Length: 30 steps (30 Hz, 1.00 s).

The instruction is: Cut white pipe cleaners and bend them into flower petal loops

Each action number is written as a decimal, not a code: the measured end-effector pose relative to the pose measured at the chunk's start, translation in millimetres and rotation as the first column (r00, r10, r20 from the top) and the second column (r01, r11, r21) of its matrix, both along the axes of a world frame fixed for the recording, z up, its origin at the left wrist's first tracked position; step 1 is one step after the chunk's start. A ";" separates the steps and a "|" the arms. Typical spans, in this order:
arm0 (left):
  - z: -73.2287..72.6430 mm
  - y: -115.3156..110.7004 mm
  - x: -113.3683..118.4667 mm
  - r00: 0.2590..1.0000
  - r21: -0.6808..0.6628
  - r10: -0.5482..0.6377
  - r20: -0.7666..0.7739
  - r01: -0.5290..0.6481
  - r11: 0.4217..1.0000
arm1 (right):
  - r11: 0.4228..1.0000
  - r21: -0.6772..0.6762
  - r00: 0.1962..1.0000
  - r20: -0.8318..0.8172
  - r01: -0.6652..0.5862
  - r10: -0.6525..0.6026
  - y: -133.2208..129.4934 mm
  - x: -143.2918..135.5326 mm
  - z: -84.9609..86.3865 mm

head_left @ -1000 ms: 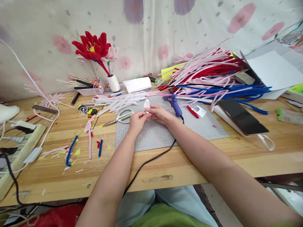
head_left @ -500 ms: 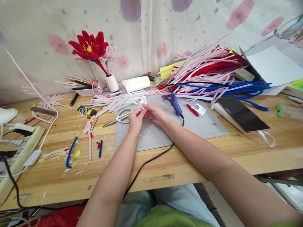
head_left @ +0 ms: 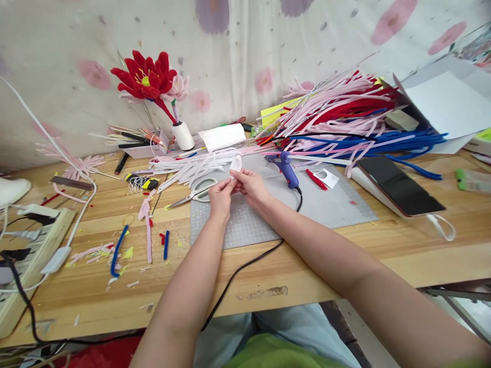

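Both hands meet over the grey cutting mat (head_left: pixel 247 227). A small white looped piece (head_left: pixel 236 163) stands up from between the fingertips. My left hand (head_left: pixel 221 198) pinches its lower end, and my right hand (head_left: pixel 249 185) grips it from the other side, fingers curled. The base of the piece is hidden by the fingers. Grey-handled scissors (head_left: pixel 203 191) lie just left of my left hand. A purple glue gun (head_left: pixel 287 170) rests on the mat right of my right hand. White fuzzy stems (head_left: pixel 188 165) lie behind the hands.
A red flower (head_left: pixel 145 77) stands in a white vase (head_left: pixel 182 135) at the back. Pink, red and blue stems (head_left: pixel 339 111) are heaped back right. A phone (head_left: pixel 400 185) lies right, a power strip (head_left: pixel 50 239) left. A black cord (head_left: pixel 248 263) crosses the front.
The white piece shows a little more above my fingertips and looks wider. The whole view has shifted slightly; both hands keep their hold.
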State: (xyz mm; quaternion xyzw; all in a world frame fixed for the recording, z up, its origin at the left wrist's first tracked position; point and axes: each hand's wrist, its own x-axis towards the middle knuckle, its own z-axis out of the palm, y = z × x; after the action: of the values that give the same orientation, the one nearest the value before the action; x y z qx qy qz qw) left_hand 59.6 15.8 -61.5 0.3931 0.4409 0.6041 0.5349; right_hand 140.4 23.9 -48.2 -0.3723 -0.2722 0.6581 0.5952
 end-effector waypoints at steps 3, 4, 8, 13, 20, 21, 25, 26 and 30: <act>-1.1 -0.6 2.3 0.999 -0.004 0.037 0.002 -0.037 0.999 | 0.999 0.008 0.999 0.010 0.040 -0.040 -0.9 -6.0 -2.1; -1.6 -0.2 2.4 0.999 -0.005 0.036 -0.008 -0.036 0.999 | 0.999 0.009 0.999 0.015 0.045 -0.045 -0.7 -6.0 -2.7; -2.9 2.9 -3.5 0.993 -0.020 -0.082 -0.083 0.080 0.997 | 1.000 -0.008 0.998 0.052 0.020 -0.020 0.9 1.7 -3.6; 4.4 3.1 -21.8 0.904 -0.100 -0.411 -0.120 0.400 0.911 | 0.965 0.000 0.949 0.180 -0.263 0.259 0.5 20.2 -3.4; 7.6 -3.9 -24.1 0.800 -0.095 -0.560 -0.215 0.554 0.827 | 0.916 0.055 0.901 0.211 -0.398 0.379 -2.6 30.4 -7.6; 5.7 -4.4 -21.5 0.826 -0.064 -0.510 -0.239 0.510 0.858 | 0.924 0.059 0.913 0.188 -0.379 0.362 -2.8 29.2 -8.0; -1.5 -5.9 -10.9 0.908 0.044 -0.313 -0.279 0.338 0.940 | 0.963 0.081 0.963 0.114 -0.255 0.245 -2.9 20.1 -9.0; -2.5 -6.3 -9.2 0.921 0.052 -0.280 -0.272 0.305 0.951 | 0.971 0.077 0.970 0.108 -0.226 0.217 -2.7 17.1 -9.2; -4.8 -6.3 -7.7 0.960 0.060 -0.155 -0.234 0.174 0.983 | 0.989 0.048 0.986 0.100 -0.141 0.136 -0.3 5.6 -9.2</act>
State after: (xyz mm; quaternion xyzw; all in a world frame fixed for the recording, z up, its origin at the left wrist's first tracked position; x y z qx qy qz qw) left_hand 51.9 9.6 -66.3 0.5165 0.4407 0.5255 0.5127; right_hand 146.0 23.7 -57.4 -0.3672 -0.3438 0.6716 0.5440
